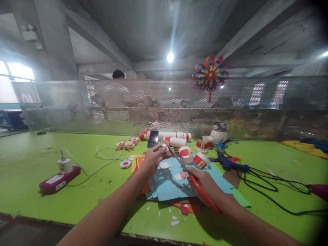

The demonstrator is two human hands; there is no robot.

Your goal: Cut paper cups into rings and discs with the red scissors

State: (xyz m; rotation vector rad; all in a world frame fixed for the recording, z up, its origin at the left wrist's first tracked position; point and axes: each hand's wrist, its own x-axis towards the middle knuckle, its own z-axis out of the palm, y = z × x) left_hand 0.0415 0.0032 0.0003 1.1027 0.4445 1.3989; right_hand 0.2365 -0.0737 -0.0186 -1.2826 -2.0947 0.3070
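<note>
My left hand (pixel 154 158) pinches a small red and white paper piece (pixel 167 149) above the sheets. In my right hand (pixel 201 179) is a pair of red-handled scissors (pixel 202 194), with the blades pointing up and left at the paper piece. Whether the blades are parted I cannot tell. Beneath both hands lies a stack of light blue paper (pixel 164 186), with white and red scraps scattered on it. Just beyond the scissors, two red and white paper cups (pixel 186 154) rest on the sheets, one of them tipped over.
A blue glue gun (pixel 232 163) with a black cord lies at the right. A purple power strip (pixel 58 179) with a charger sits left. Stacked cups (pixel 175 141), a phone (pixel 153 138) and a kettle (pixel 219 133) stand near a mesh divider (pixel 164 116). A person (pixel 118 90) is behind it.
</note>
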